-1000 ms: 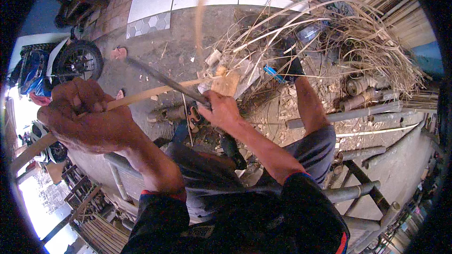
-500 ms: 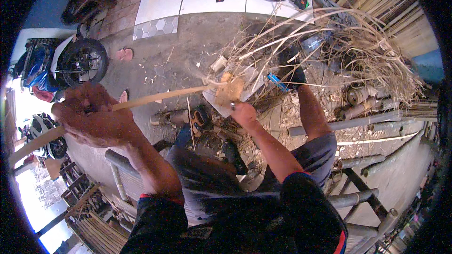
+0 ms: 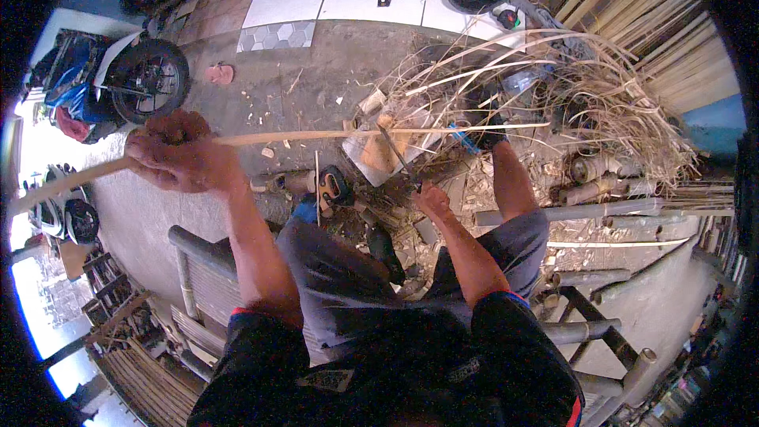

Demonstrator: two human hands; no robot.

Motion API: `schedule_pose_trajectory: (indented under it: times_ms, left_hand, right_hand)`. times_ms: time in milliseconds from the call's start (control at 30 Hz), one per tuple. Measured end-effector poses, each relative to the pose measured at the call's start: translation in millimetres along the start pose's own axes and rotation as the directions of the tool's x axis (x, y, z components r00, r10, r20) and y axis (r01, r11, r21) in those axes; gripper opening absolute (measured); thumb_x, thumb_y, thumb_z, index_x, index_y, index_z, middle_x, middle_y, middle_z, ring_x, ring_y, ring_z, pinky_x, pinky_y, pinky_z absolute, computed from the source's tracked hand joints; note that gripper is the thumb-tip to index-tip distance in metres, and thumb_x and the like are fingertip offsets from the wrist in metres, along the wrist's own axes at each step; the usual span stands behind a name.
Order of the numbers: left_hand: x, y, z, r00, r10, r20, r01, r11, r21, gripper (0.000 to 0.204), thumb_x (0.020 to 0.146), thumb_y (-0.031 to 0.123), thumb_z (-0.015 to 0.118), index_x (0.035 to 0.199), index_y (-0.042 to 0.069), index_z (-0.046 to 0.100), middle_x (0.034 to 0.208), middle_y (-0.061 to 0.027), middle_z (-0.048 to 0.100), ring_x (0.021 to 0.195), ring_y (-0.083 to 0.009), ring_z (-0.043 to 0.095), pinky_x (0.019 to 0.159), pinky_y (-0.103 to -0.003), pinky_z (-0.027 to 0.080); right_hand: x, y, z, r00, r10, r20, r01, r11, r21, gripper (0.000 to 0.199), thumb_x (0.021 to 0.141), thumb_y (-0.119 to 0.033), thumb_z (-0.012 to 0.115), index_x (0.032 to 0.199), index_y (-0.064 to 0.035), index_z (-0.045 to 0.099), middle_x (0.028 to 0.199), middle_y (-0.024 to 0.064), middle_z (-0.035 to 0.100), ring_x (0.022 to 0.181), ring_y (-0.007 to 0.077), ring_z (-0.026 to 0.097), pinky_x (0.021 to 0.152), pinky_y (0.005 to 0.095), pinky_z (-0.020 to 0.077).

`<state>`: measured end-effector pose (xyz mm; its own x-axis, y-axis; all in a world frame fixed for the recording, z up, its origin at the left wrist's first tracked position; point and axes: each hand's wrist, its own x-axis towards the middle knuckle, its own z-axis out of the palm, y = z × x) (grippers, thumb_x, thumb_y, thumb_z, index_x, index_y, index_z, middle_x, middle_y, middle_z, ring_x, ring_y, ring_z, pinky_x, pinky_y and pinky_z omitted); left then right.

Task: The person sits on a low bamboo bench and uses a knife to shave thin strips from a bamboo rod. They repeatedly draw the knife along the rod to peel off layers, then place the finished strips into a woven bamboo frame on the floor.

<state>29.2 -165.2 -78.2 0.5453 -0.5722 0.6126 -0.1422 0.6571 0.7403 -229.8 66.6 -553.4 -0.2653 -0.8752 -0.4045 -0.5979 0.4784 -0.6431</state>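
Observation:
My left hand (image 3: pixel 178 150) is closed around a long pale bamboo strip (image 3: pixel 292 135), raised at the left. The strip runs rightward across a small wooden block (image 3: pixel 378 160), and its thin end sticks out well past it. My right hand (image 3: pixel 433 202) grips the handle of a knife (image 3: pixel 401 159) between my knees. The blade points up and away from me, its far part at the strip over the block. Whether the blade touches the strip, I cannot tell. Most of the handle is hidden by my fingers.
A heap of curled bamboo shavings (image 3: pixel 609 87) spreads at the right, with bamboo poles (image 3: pixel 569 211) below it. A motorcycle wheel (image 3: pixel 150 79) and a pink sandal (image 3: pixel 220 73) are at far left. A black-and-orange object (image 3: pixel 336 184) lies near my left knee.
The strip's free end now reaches far to the right past the block. My right hand has moved nearer my body, and the knife blade shows clearly. My left hand sits slightly higher and further right.

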Motion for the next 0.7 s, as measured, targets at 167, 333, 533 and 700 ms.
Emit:
schedule_pose_trajectory:
  times_ms: [167,333,533,700]
  left_hand:
    - [-14,44,-13,0.982,0.175,-0.072,-0.149,0.949,0.277,0.042,0.105,0.046,0.036,0.083,0.012,0.048,0.065,-0.0050,0.050,0.053,-0.0143,0.049,0.046,-0.028,0.039]
    - [-39,77,-20,0.975,-0.202,-0.095,0.199,0.979,-0.044,0.046,0.103,0.051,0.038,0.076,0.014,0.037,0.060,0.0000,0.034,0.049,-0.0104,0.033,0.043,-0.025,0.027]
    - [-54,90,-11,0.965,-0.205,-0.161,0.203,0.979,-0.027,0.045,0.103,0.052,0.034,0.077,0.015,0.033,0.060,0.0011,0.028,0.047,-0.0093,0.026,0.040,-0.025,0.022]
    - [-48,88,-27,0.978,-0.077,-0.195,0.127,0.957,0.260,0.042,0.103,0.049,0.031,0.080,0.013,0.032,0.061,0.0004,0.029,0.048,-0.0096,0.029,0.040,-0.025,0.024]
  right_hand:
    - [-49,-106,-64,0.976,-0.215,-0.028,0.212,0.974,-0.082,0.035,0.087,-0.038,0.063,0.089,-0.0034,0.064,0.079,0.0218,0.068,0.072,0.0404,0.067,0.063,0.0475,0.0542]
    - [-140,-293,-162,0.949,-0.311,0.055,0.305,0.948,0.089,0.041,0.088,-0.040,0.064,0.097,0.0005,0.063,0.077,0.0241,0.067,0.072,0.0431,0.067,0.065,0.0496,0.0537]
    - [-126,-301,-118,0.939,-0.343,-0.010,0.343,0.939,0.023,0.042,0.088,-0.038,0.064,0.102,0.0012,0.063,0.078,0.0251,0.067,0.073,0.0440,0.066,0.067,0.0504,0.0536]
    - [-145,-334,-161,0.907,-0.401,0.128,0.383,0.912,0.147,0.039,0.087,-0.039,0.064,0.102,-0.0025,0.064,0.077,0.0249,0.067,0.074,0.0436,0.067,0.070,0.0503,0.0542]
